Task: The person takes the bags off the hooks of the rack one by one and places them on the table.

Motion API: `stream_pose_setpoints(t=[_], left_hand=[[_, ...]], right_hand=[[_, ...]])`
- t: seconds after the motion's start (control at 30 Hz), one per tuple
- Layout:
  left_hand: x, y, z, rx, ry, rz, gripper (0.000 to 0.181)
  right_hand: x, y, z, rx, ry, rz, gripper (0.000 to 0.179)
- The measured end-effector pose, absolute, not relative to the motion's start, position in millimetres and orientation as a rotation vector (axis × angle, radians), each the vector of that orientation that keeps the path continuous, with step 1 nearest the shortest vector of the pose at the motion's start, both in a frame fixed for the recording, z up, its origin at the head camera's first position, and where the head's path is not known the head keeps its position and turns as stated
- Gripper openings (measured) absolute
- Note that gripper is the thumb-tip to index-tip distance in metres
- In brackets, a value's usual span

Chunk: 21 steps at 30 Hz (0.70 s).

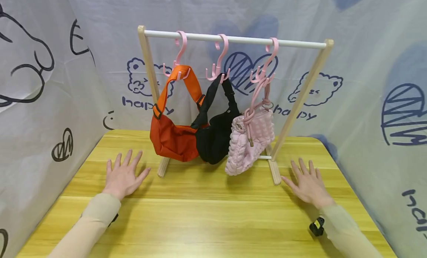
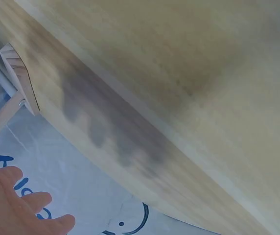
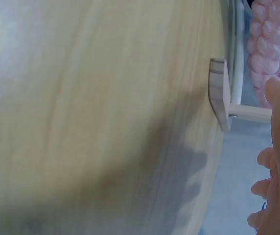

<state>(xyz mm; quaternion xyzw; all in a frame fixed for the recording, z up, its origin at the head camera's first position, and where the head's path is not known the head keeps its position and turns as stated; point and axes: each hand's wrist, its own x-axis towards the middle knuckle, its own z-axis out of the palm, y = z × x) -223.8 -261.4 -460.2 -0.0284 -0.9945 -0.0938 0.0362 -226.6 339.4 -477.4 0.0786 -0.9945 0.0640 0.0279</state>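
Observation:
Three bags hang side by side from pink hooks on a rack. The orange-red bag (image 1: 175, 141) is on the left, a black bag (image 1: 217, 134) in the middle, overlapping it, and a pink puffy bag (image 1: 251, 139) with a knotted cord strap on the right. My left hand (image 1: 123, 176) is spread, palm down, left of the rack's left foot, holding nothing. To the right of the other foot, my right hand (image 1: 308, 182) is spread likewise, its thumb near that foot. In the right wrist view the pink bag (image 3: 274, 41) shows beyond the thumb.
The rack has a white top bar (image 1: 240, 39) and wooden side posts (image 1: 301, 98) standing on a wood-grain table (image 1: 213, 224). Each pink hook (image 1: 221, 54) has several small prongs. A white cloth (image 1: 207, 9) with blue and black drawings surrounds the table's back and sides.

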Motion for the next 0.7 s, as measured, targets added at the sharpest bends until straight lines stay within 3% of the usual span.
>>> stream_pose_setpoints(t=[0.27, 0.7], left_hand=[[-226.3, -259.8, -445.8, -0.133, -2.950, -0.307, 0.073], [-244.8, -242.0, -382.8, -0.252, -2.538, -0.446, 0.045]], right_hand=[[-224.0, 329.4, -459.8, 0.331, -2.966, 0.252, 0.075], [-217.0, 271.8, -400.6, 0.470, -2.504, 0.601, 0.050]])
